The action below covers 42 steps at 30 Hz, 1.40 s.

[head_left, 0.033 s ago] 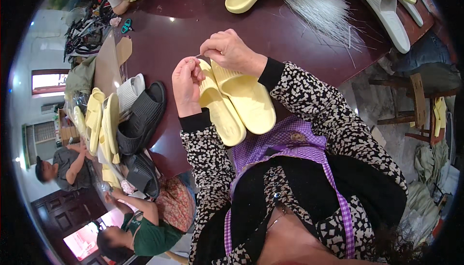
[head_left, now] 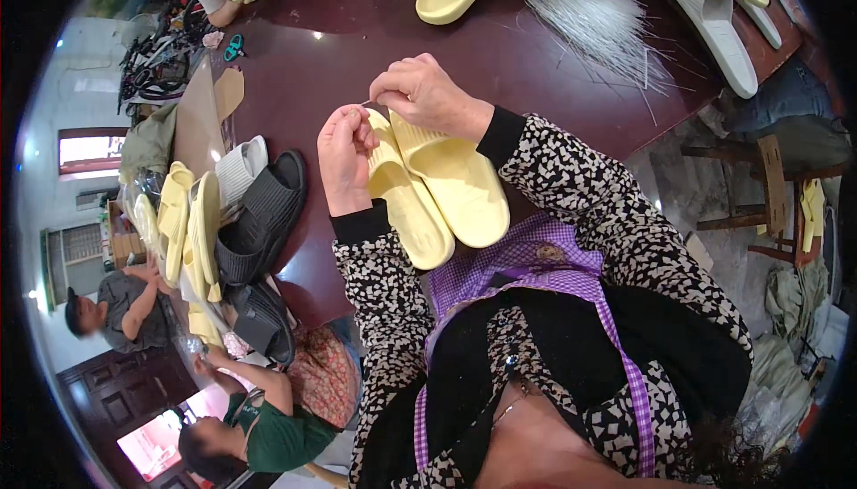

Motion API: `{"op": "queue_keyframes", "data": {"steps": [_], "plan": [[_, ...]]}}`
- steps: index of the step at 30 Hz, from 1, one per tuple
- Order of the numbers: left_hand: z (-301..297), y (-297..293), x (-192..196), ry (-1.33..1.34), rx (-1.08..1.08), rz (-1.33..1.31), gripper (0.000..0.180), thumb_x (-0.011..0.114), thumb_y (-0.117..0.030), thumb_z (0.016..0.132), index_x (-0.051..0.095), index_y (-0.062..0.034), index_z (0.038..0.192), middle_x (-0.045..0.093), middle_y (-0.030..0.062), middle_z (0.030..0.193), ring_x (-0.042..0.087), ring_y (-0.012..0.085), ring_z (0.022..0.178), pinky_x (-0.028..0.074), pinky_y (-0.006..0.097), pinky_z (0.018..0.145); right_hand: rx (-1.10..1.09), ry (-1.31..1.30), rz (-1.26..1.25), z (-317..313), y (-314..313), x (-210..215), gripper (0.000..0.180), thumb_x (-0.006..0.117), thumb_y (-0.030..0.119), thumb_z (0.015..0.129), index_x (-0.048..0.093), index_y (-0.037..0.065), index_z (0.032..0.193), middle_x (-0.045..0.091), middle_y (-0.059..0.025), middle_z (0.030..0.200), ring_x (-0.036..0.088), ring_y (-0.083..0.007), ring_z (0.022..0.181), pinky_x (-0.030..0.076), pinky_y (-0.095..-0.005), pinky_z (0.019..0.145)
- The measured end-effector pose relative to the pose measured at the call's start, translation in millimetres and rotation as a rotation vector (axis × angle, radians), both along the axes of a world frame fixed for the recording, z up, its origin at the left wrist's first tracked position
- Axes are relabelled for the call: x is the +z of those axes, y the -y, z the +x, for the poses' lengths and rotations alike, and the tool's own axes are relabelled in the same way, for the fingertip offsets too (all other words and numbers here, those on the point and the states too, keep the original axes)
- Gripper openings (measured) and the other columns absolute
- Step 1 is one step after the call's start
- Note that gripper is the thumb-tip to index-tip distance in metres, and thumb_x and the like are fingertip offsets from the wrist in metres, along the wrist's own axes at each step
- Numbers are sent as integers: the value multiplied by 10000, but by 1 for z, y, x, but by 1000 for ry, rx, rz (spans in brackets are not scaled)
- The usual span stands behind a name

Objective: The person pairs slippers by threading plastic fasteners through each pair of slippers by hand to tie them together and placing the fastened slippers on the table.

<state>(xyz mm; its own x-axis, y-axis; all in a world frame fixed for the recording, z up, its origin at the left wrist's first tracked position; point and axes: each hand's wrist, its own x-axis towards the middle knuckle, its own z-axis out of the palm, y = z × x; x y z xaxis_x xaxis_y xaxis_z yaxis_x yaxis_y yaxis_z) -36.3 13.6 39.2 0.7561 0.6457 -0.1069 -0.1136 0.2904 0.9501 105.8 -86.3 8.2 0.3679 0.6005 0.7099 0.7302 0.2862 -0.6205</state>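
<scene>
Pale yellow slippers (head_left: pixel 437 190), paired sole to sole, rest against the dark table (head_left: pixel 553 70) edge at the person's chest; left hand (head_left: pixel 346 154) fisted on their toe ends; right hand (head_left: pixel 427 95) pinches a thin clear tie (head_left: pixel 364 103). Judgement: keep pair aligned, tie taut

Bright daylight, table (head_left: pixel 553 87) glare, perhaps blurred, bent black rim.

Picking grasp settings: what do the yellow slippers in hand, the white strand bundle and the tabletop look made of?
Yellow slippers: likely soft moulded foam, matte, thick one-piece soles, no seams. White strand bundle: thin stiff plastic filaments, probably, translucent and splayed. Tabletop: dark reddish wood or laminate, glossy, showing light reflections. Left hand and right hand pinch a fine strand at the slippers' top.
</scene>
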Motion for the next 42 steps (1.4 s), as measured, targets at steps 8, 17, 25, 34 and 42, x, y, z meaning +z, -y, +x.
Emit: {"op": "queue_keyframes", "data": {"steps": [8, 17, 25, 34, 42], "plan": [[-2, -1, 1, -3, -23, 15, 125, 499, -74, 892, 572, 0, 821, 489, 11, 616, 456, 107, 524, 408, 244, 530, 7, 12, 7, 0, -2, -1, 44, 642, 103, 800, 648, 147, 799, 587, 37, 712, 573, -140, 731, 361, -309, 748], [-4, -5, -1, -1, -84, 16, 119, 490, -77, 916, 559, 8, 868, 472, 21, 665, 445, 115, 574, 412, 255, 564, 45, -22, 5, 0, -2, -1, 34, 630, 172, 825, 656, 170, 804, 568, 16, 703, 566, -180, 776, 361, -343, 789], [-1, 0, -2, 58, 1, -4, 87, 544, -55, 913, 596, 15, 918, 504, -1, 649, 457, 75, 536, 418, 209, 520, 56, 20, -7, -2, 2, 4, 33, 623, 155, 821, 647, 143, 802, 608, 4, 747, 577, -178, 792, 365, -345, 790], [-1, -1, -2, -15, -29, 9, 76, 556, -62, 904, 598, 2, 906, 499, -15, 647, 445, 65, 541, 420, 205, 523, 83, 25, 24, -3, 3, 4, 40, 603, 119, 815, 628, 119, 784, 616, -6, 728, 585, -184, 774, 369, -349, 807], [-4, -7, -3, -52, -94, 21, 65, 566, -58, 894, 601, -4, 905, 493, -8, 659, 427, 75, 563, 413, 223, 549, 106, 30, 45, -5, 2, -1, 41, 599, 102, 805, 610, 105, 766, 611, -14, 707, 591, -191, 740, 375, -358, 817]]}}
